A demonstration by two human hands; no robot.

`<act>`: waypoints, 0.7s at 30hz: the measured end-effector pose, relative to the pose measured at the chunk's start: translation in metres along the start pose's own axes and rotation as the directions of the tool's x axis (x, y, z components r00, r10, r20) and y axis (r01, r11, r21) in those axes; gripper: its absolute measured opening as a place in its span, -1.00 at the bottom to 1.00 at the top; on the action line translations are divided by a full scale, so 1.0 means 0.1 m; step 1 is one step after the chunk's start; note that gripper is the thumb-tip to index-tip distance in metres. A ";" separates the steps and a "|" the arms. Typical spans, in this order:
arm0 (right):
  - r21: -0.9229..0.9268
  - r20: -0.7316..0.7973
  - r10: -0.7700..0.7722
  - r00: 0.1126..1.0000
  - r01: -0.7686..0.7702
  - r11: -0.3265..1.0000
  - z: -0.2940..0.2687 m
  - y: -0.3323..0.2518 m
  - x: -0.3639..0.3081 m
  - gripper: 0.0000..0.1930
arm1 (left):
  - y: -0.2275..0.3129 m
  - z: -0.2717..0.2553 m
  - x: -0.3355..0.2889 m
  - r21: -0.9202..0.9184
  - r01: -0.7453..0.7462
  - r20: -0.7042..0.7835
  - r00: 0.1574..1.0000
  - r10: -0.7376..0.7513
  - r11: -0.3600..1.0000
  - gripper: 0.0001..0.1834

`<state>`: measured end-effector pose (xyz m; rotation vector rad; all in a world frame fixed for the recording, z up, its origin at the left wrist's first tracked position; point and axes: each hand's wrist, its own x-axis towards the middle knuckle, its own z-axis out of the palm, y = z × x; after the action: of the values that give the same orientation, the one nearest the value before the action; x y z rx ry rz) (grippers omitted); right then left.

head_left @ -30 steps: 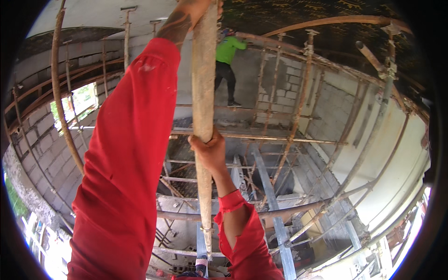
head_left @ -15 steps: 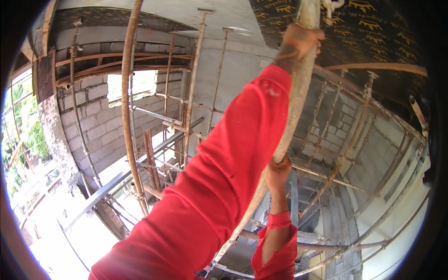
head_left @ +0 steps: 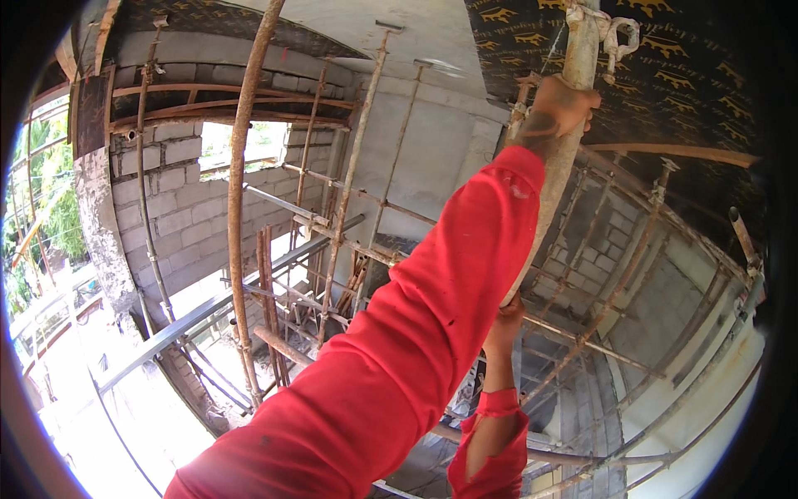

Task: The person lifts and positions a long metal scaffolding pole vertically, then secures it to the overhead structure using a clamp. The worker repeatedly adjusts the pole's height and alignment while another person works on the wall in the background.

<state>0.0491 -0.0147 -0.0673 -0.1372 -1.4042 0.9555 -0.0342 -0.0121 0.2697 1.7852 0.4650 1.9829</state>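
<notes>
A long, pale, dirt-crusted metal pole (head_left: 549, 187) slants up toward the ceiling in front of me. My left hand (head_left: 565, 106) is closed around its upper part, the arm in a red sleeve reaching across from the lower left. Further down, my right hand (head_left: 503, 324) grips the same pole from below, partly hidden behind my left sleeve. That sleeve also covers the pole's lower stretch. Just above my left hand, a loop-shaped metal fitting (head_left: 622, 46) hangs at the pole's top.
Rusty upright props (head_left: 241, 166) and crossing scaffold tubes (head_left: 573, 333) surround me. Overhead is a dark printed formwork panel (head_left: 665, 91). A grey block wall (head_left: 179, 195) with a window opening stands at left, near a square metal beam (head_left: 179, 337).
My left hand and the pole's top now sit lower and further right in view, with more of the loop fitting showing. The surroundings have shifted too; both hands keep their grip.
</notes>
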 end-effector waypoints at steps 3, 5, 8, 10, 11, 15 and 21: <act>-0.042 -0.039 0.011 0.999 -0.013 0.999 0.00 0.01 0.00 -0.76 | -0.03 0.03 0.02 -0.003 0.009 -0.007 1.000 -0.009 1.000 -0.74; -0.080 -0.073 0.042 0.996 -0.048 0.996 -0.03 0.03 0.01 -0.77 | -0.06 0.04 0.04 0.016 0.041 -0.033 0.999 -0.041 0.999 -0.70; -0.098 -0.067 -0.004 0.998 -0.002 0.995 -0.09 0.08 0.01 -0.77 | -0.11 0.04 0.08 0.057 0.053 -0.036 0.998 -0.051 0.997 -0.68; -0.055 -0.098 0.061 0.993 -0.067 0.996 -0.12 0.14 0.02 -0.76 | -0.14 0.04 0.10 0.045 0.034 -0.053 0.998 -0.031 0.998 -0.70; -0.038 -0.068 0.088 0.994 -0.090 0.995 -0.13 0.17 0.02 -0.76 | -0.15 0.04 0.11 0.041 0.031 -0.038 0.999 -0.029 0.999 -0.70; -0.046 -0.046 0.071 0.996 -0.073 0.996 -0.15 0.20 0.04 -0.79 | -0.16 0.03 0.09 0.061 -0.010 0.016 1.000 0.009 0.998 -0.71; -0.024 -0.034 0.093 0.995 -0.094 0.995 -0.15 0.17 0.04 -0.79 | -0.14 -0.01 0.10 0.128 -0.013 0.060 0.998 0.006 0.992 -0.73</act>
<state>0.0539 0.0057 -0.0777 -0.2384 -1.3895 1.0080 -0.0352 0.0051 0.2708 1.9218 0.5779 1.9397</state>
